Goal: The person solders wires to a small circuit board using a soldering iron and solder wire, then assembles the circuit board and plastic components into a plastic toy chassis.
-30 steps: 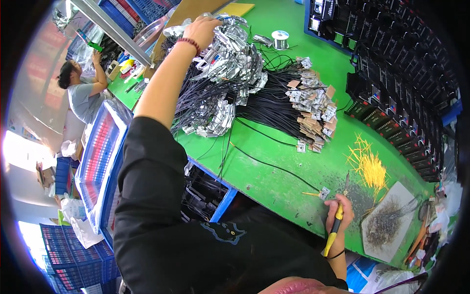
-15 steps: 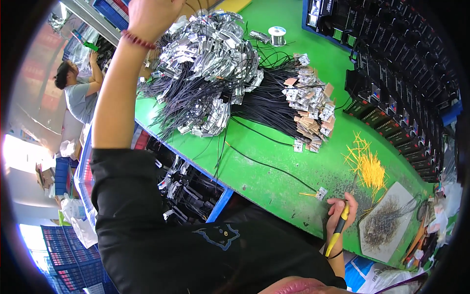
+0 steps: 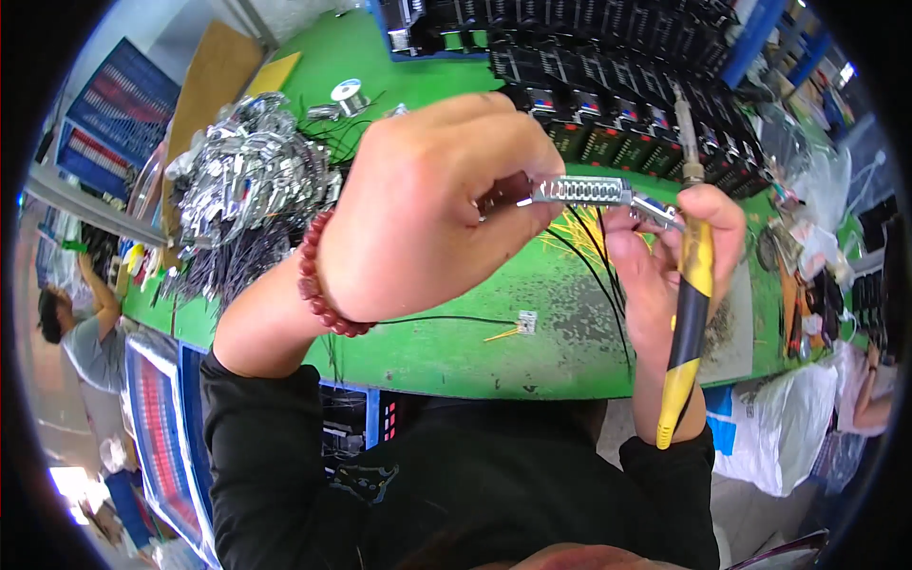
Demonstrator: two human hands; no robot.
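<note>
Silver metal part [image 3: 591, 191], newly brought in: left end pinched by closed left hand [image 3: 427, 204], right end by curled right hand [image 3: 665, 256], soldering iron [image 3: 696, 271] also gripped.

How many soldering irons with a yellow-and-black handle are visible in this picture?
1: the soldering iron, held in the person's right hand and pointing upward. Another could be hidden from view.

Your green workbench [image 3: 465, 366] runs across, blue frame [image 3: 373, 418] under its front edge. Left of the bench you've a metal rail [image 3: 95, 207] and, lower, bright glare [image 3: 74, 483], window or doorway unclear. Blue posts [image 3: 757, 40] past its far right corner; grey floor [image 3: 760, 515] below its right end.
</note>
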